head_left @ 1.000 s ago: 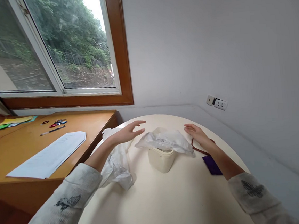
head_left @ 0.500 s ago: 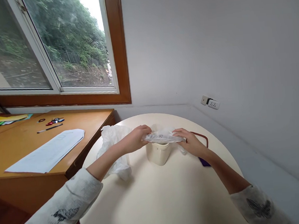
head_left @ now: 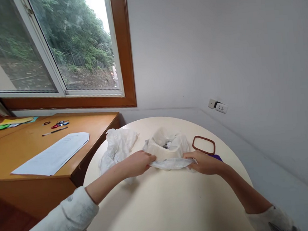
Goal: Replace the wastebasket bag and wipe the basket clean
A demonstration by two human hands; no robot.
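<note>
Thin white bag (head_left: pixel 173 163), draped over upright cream bin (head_left: pixel 163 153), near edge bunched

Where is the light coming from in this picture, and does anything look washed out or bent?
Head view: daylight seems to enter by the window, its patch of sky bleached white; head view: soft shadows darken the table under both arms; head view: the window's bars slant, perhaps from a wide lens; head view: the held bag is pale against the table, its edges hard to trace.

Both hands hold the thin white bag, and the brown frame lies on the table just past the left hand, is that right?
Not quite: the head view shows the brown frame lying just past the right hand. The rest is right.
</note>
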